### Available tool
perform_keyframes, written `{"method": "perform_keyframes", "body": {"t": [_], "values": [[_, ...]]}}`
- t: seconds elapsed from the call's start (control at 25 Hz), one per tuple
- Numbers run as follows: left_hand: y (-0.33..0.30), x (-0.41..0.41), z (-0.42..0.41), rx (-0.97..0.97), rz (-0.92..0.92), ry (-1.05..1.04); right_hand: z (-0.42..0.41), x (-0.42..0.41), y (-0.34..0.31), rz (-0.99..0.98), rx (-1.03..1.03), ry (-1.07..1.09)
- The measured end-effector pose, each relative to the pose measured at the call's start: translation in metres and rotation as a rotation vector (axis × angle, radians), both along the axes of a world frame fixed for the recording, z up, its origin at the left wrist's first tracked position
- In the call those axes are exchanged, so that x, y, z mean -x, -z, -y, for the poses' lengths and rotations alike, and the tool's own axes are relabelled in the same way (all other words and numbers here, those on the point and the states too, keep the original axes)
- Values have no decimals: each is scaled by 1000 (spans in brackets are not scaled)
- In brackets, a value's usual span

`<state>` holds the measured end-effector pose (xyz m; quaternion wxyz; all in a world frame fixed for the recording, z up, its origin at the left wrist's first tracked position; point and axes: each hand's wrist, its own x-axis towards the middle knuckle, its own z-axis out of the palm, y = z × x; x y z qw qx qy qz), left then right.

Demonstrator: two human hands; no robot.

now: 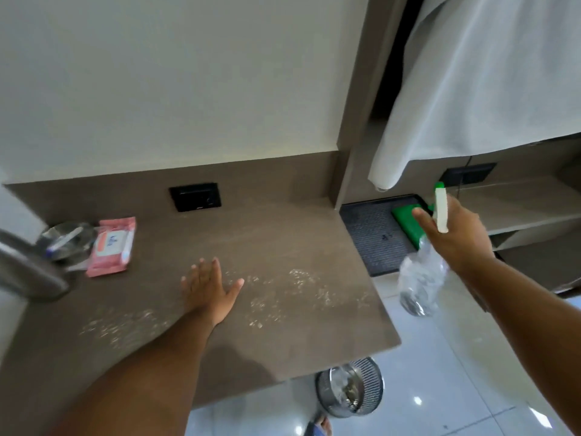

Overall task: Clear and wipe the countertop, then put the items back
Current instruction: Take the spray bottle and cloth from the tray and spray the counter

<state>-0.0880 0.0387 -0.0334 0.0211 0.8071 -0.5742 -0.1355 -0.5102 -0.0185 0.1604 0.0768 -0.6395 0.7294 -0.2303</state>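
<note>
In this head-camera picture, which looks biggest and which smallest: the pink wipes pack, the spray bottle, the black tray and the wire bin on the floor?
1. Black tray
2. Spray bottle and wire bin: look about alike; the bottle is held nearer the camera, so unsure.
3. Pink wipes pack

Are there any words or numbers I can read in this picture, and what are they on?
None can be read.
Pink wipes packet: a white label with blue print, too blurred to read.
Black tray: a small mark, too small to read.
Black wall socket: a tiny pale mark, unreadable.
Spray bottle: no label showing.
</note>
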Motion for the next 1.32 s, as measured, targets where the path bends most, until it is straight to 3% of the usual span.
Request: {"method": "perform_keyframes", "body": {"t": [0.2,0.52,0.64,0.72,0.76,0.88,0.96,1.12,1.2,1.32], "values": [[3,98,114,-11,-10,126,85,33,23,443,39,-59],[24,178,195,-94,58,245,164,47,53,477,65,-113],[32,183,195,-31,77,217,161,73,89,360,-86,-153],[36,183,194,16,80,210,152,99,135,254,-287,-18],[39,183,194,31,82,207,146,110,159,298,-378,107],[45,180,196,49,102,208,151,125,199,759,-421,629],[48,180,198,57,116,200,166,131,207,963,-389,847],[50,182,198,89,105,182,194,146,215,1146,-375,912],[50,181,199,75,114,184,203,152,216,1253,-402,1052],[49,181,199,67,131,181,201,152,211,1291,-439,1101]]}}
